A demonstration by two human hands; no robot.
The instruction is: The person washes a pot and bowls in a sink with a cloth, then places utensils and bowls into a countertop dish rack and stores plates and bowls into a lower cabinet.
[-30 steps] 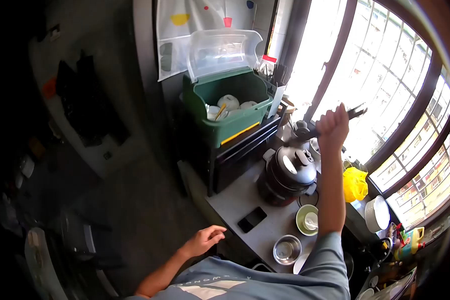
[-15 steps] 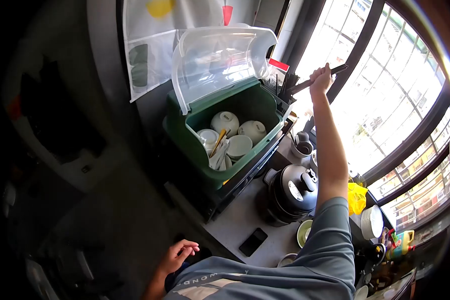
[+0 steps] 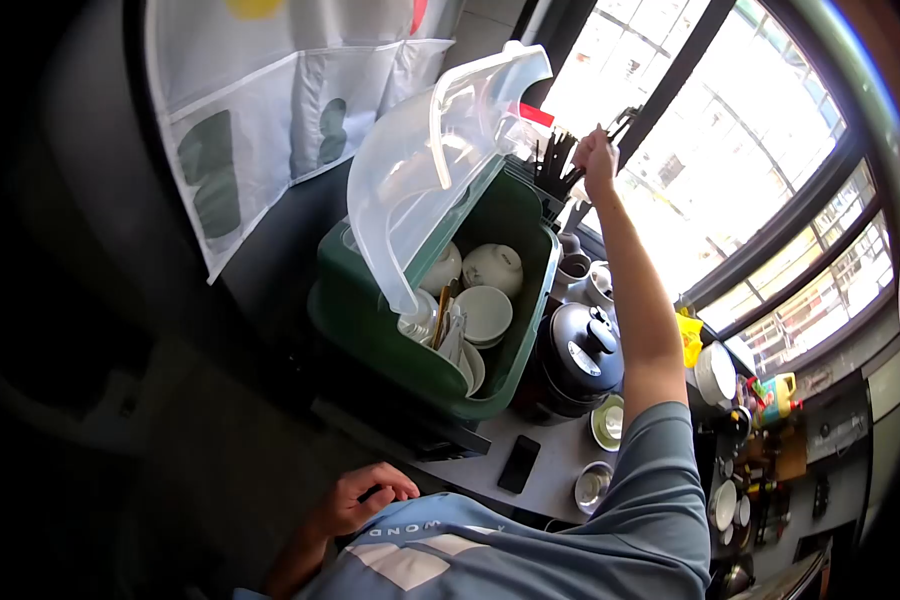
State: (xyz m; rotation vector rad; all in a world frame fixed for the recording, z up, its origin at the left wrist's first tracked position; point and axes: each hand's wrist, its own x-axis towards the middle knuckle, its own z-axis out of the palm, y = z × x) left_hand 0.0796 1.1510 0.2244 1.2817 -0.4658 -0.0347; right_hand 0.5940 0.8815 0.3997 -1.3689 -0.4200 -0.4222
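My right hand [image 3: 597, 160] is stretched out by the window, closed around dark chopsticks [image 3: 625, 122]. Just left of it, more dark chopsticks [image 3: 553, 160] stand in a bunch beside the green bin. My left hand [image 3: 370, 497] hangs low in front of my shirt, fingers loosely bent with a gap at the thumb, and I see nothing in it. Between the two hands is the green dish bin [image 3: 370, 345], its clear lid [image 3: 395, 170] raised. White bowls [image 3: 487, 313] and several utensils [image 3: 444, 318] lie inside it, partly behind the lid's edge.
A black electric cooker [image 3: 578, 352] stands right of the bin, under my forearm. Near the counter's front are a phone [image 3: 518, 464], a green-rimmed bowl [image 3: 607, 422] and a metal bowl [image 3: 593, 487]. A white hanging organizer [image 3: 260, 120] covers the left wall.
My right hand has moved left and down with the chopsticks, nearer the upright bunch. The view has shifted, so the bin looks closer. The left hand has risen slightly, its fingers more curled.
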